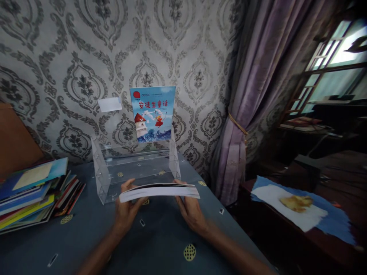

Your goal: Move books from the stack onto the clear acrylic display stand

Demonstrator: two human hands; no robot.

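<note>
A thin book (160, 191) is held edge-on above the table, its white page edges facing me and its cover turned out of sight. My left hand (125, 208) grips its left end, thumb below and fingers around the far side. At the other end, my right hand (190, 210) holds it in the same manner. Just beyond the book stands a clear tiered rack (101, 172) with transparent side panels. On its top tier, at the right, a blue picture book (155, 114) with red lettering stands upright before the wall.
Piled books (31, 194) lie at the table's left, beside a brown board or box (17, 137). A white card (110, 104) shows against the patterned wallpaper. Right of the patterned blue-grey table (160, 244) hangs a tied purple curtain (237, 126); farther right, a blue cloth (338, 225) lies on dark furniture.
</note>
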